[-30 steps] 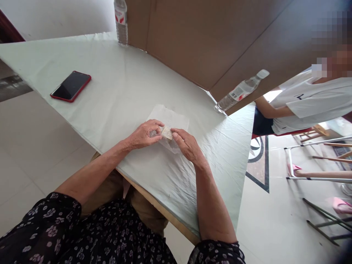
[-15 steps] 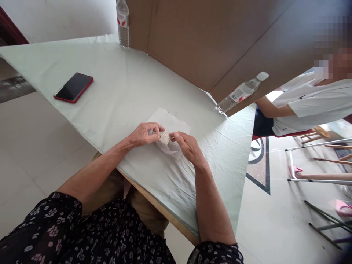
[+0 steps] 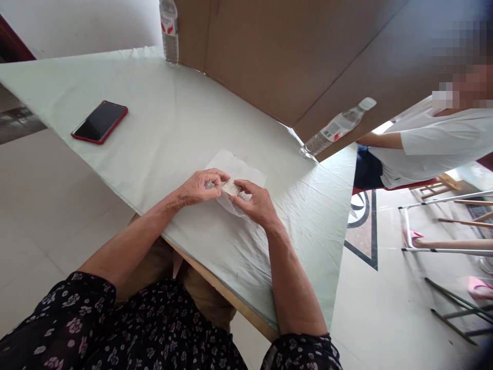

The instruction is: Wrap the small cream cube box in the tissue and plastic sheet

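Taking the small pale block (image 3: 231, 187) as the clock's centre, with twelve pointing away from the wearer, the right hand (image 3: 255, 203) is sitting at four o'clock. Its thumb and fingers are gripping the block's nearer end. The left hand (image 3: 200, 188) is lying at nine o'clock, its fingers curling in, with thumb and forefinger reaching the block's other end; whether they are pinching it or only touching it, I cannot tell. Something clear and shiny (image 3: 210, 185) is showing within those curled fingers, too small to make out. The block's upper face is bearing a fine dark pattern.

Beneath the hands, a thin white sheet (image 3: 242, 169) is lying on the cloth-covered worktop (image 3: 162, 128), its far part spreading toward twelve. A dark phone with a red case (image 3: 100, 122) is lying at ten o'clock, well apart from the hands. One clear bottle (image 3: 169, 38) is standing at eleven, and another bottle (image 3: 335, 131) is slanting across the view at two. A brown panel (image 3: 269, 56) is rising between them. Toward three, a person in a white shirt (image 3: 439, 139) is sitting.
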A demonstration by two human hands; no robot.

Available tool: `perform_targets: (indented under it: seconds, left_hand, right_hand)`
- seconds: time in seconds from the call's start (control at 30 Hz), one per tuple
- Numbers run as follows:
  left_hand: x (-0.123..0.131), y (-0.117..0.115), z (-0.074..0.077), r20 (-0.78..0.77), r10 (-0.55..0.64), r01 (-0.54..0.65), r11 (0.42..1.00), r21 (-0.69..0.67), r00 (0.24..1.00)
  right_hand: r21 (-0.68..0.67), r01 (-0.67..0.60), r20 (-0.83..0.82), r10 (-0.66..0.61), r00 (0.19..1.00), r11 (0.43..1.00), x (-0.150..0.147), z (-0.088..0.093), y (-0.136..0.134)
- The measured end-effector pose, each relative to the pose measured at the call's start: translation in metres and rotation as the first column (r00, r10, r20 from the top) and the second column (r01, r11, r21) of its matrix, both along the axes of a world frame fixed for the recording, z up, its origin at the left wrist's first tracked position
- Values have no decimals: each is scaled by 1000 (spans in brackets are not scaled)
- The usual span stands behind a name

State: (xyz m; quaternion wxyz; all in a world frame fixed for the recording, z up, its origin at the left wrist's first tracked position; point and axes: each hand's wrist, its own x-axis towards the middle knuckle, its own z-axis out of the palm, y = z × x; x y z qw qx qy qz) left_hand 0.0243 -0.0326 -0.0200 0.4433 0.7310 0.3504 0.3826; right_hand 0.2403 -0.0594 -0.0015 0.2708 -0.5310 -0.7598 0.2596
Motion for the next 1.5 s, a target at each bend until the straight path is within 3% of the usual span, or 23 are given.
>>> perform_targets:
  seconds: [0.2,0.37,0.5,0.67,0.93,1.5]
  left_hand:
    - [2,-2,4,0,37,-37,998,-41,999]
    - [6,-1,3,19,130,-127,983,-132,991]
    - [9,2,-2,37,195,-188,971,-146,980]
    - [12,5,-7,24,235,-229,961,-153,972]
    - [18,9,-8,14,234,-229,959,-169,972]
    - [14,4,-10,-30,185,-187,961,-205,982]
  right_hand:
    - [4,-5,3,5,1000,1000,5,-4,2]
    - [-78,-15,-59,10,998,997,15,18,-1]
    - [-127,-28,0,28,1000,992,18,28,-6]
    - [-35,88,-74,-90,993,995,10,12,-1]
    - [-226,142,-336,-213,917,964,4,-6,7]
    - [-307,90,-419,-220,881,947,7,-8,4]
